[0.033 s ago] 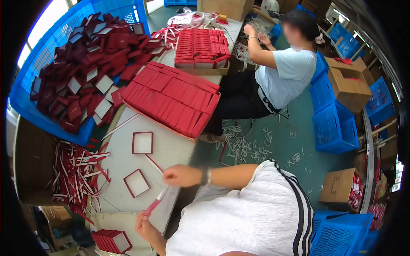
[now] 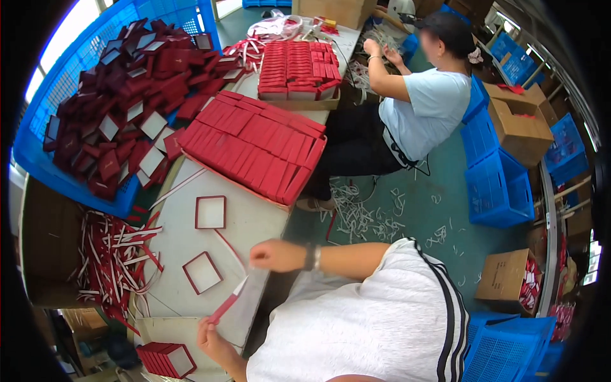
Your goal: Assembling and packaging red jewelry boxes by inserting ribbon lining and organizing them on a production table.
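Observation:
My left hand (image 2: 213, 337), low in the view, pinches one end of a red strip (image 2: 223, 309) with a white tip. The strip slants up across the table corner toward my right hand (image 2: 277, 256), which wears a wristband. The right fingers are closed just beyond the white tip; what they hold is too blurred to make out. A second narrow red strip (image 2: 228, 247) lies on the table, its end close to the right hand. Two shallow open boxes with red walls and white bottoms, a square box (image 2: 210, 211) and a tilted box (image 2: 203, 273), lie on the table (image 2: 172, 254).
Red boxes (image 2: 254, 146) are packed in a tray ahead. A blue crate (image 2: 28, 140) heaped with dark red boxes stands left, above loose red and white strips (image 2: 111, 254). More red boxes (image 2: 167, 360) sit near my left hand. A co-worker (image 2: 426, 108) sits at the far right side.
My right hand has moved slightly up and to the right, away from the strip's white tip. My left hand has shifted slightly left with the red strip.

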Tool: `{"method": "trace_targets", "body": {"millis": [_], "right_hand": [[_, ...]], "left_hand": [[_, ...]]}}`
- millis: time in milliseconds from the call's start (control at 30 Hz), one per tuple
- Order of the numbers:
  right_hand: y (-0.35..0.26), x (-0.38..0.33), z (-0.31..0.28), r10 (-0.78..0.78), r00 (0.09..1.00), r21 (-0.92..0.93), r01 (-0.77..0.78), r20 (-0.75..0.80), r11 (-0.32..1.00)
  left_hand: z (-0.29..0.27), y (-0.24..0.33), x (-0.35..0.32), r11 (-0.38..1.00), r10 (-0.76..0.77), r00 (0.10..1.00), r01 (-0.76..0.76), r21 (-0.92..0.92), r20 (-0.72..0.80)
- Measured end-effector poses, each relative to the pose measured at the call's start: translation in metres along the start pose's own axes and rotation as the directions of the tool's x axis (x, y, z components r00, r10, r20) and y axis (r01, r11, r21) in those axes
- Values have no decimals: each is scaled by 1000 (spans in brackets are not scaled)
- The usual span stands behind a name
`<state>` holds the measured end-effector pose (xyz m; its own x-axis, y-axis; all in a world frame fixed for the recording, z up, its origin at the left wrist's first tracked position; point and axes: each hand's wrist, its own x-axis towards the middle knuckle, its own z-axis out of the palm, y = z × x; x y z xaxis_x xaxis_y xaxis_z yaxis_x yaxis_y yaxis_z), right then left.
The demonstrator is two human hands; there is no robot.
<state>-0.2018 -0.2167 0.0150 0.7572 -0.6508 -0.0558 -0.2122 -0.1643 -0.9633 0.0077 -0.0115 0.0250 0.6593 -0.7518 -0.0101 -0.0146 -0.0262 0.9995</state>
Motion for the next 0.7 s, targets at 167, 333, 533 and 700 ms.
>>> {"method": "trace_targets", "body": {"millis": [167, 333, 533, 700], "right_hand": [[97, -46, -53, 356, 930, 229, -327, -96, 917], [258, -132, -91, 688, 645, 422, -550, -334, 721], [408, -345, -146, 650, -136, 242, -967, -748, 77], [380, -389, -153, 582, 7, -63, -995, -813, -76]], "left_hand": [[-56, 7, 2, 950, 136, 970, -70, 305, -202], [-70, 42, -6, 795, 464, 847, -269, 544, -260], [-59, 61, -1, 864, 503, 723, -402, 304, -474], [-14, 83, 17, 662, 702, 699, -573, 483, -134]]}}
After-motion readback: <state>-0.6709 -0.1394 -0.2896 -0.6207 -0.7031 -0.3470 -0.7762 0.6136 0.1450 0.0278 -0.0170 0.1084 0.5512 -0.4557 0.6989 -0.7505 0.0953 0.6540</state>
